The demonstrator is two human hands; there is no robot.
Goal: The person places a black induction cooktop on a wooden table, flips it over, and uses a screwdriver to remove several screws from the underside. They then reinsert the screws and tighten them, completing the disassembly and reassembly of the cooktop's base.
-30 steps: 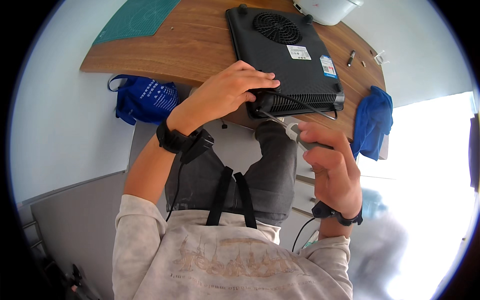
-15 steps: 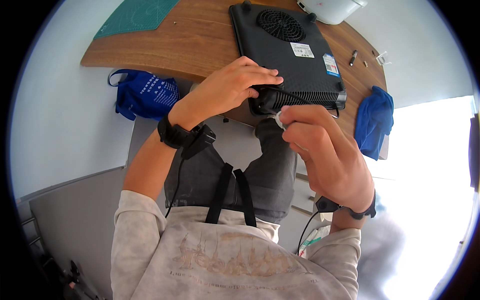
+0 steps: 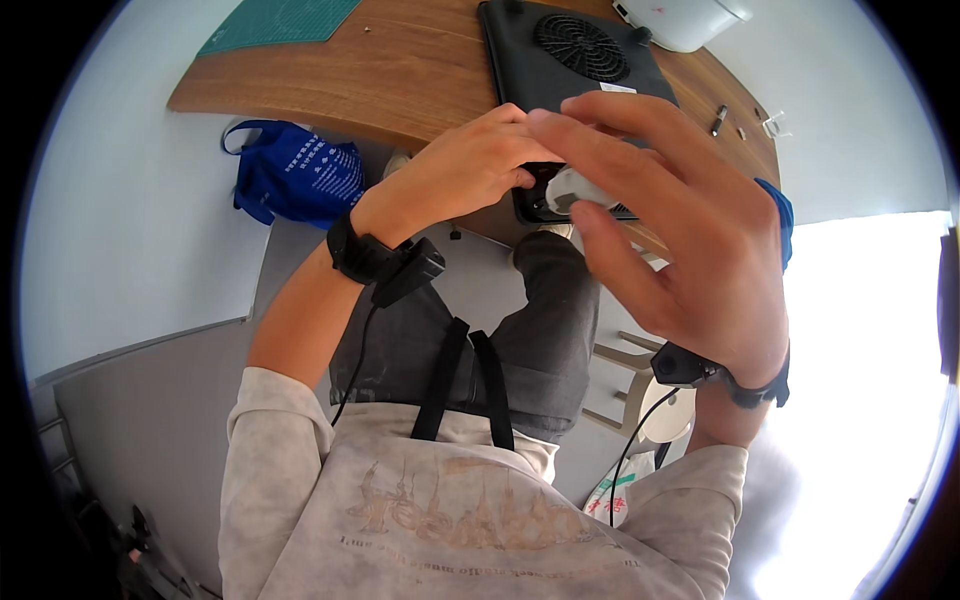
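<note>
A black induction cooker [image 3: 520, 75] lies upside down at the table's near edge, its round fan grille [image 3: 582, 47] facing up. My left hand [image 3: 465, 165] grips its near left corner, fingers on top and thumb bent in beside them. Just to the right, my right hand [image 3: 695, 225] is raised over the cooker with thumb and fingers spread apart. In the gap between them shows a white, rounded piece with a grey patch [image 3: 572, 190], at the cooker's near edge; its kind is unclear. Hidden fingers may touch it. Much of the cooker is covered by this hand.
A wooden table [image 3: 400, 85] bears a green cutting mat [image 3: 270, 25], a white container [image 3: 685, 20] and a small black cylinder [image 3: 719, 120]. A blue bag [image 3: 298, 172] hangs at left, and blue cloth [image 3: 778, 208] shows behind my right hand. A round-seated stool [image 3: 668, 412] stands below.
My right hand has risen and its fingers have spread from a closed grip. The white piece shows more fully. The black cord has gone out of sight. My left hand stays at the corner.
</note>
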